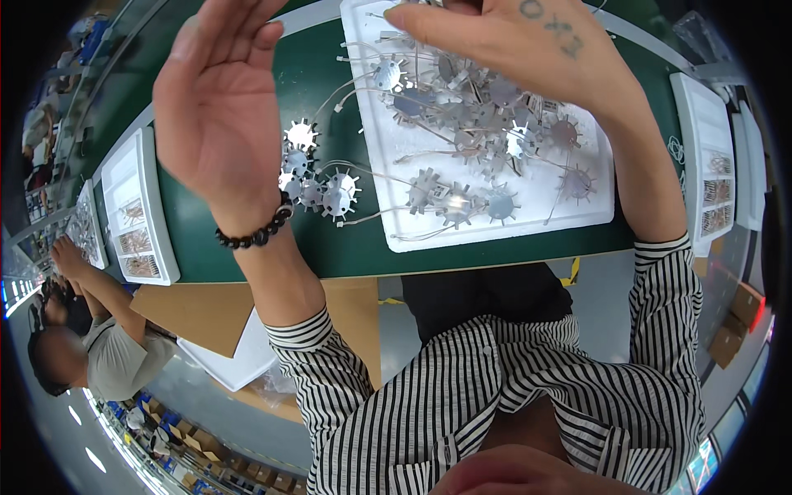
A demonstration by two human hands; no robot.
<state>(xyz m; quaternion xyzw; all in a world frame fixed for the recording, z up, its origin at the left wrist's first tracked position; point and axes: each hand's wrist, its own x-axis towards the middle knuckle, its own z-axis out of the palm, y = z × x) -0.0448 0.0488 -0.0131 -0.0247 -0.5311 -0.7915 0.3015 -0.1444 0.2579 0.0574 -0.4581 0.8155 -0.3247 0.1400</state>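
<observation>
Striped sleeves (462, 396) are framing the view; the left hand (219, 107) is hovering open and empty above loose metal star discs (318, 177) on the green table (247, 239). The right hand (503, 41) is reaching over the white foam tray (495, 235) of wired star discs (478, 140); whether its fingers are gripping anything cannot be told. White trays (140, 206) are sitting at the sides.

An assembly line in an electronics factory.
A long green-topped workbench (330, 247) carries white foam trays (577, 206) of star-shaped metal heat-sink discs with thin wires (429, 190); further white trays (136, 206) line the bench, a seated co-worker in a grey shirt (115, 355) works alongside, and brown cardboard boxes (734, 330) sit on the grey floor.
</observation>
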